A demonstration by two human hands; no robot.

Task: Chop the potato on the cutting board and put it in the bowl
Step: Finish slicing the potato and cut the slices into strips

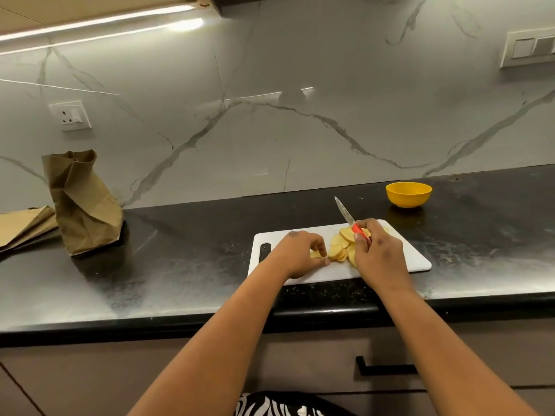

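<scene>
Potato slices lie mid cutting board, near the desk's front edge. The left hand pinches a slice; the right hand grips the knife, blade raised. The bowl sits apart behind, bare desk between.

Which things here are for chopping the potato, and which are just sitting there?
For the job: potato slices, cutting board, knife, yellow bowl, left hand, right hand.
Just lying about: paper bag, flat paper.
</scene>
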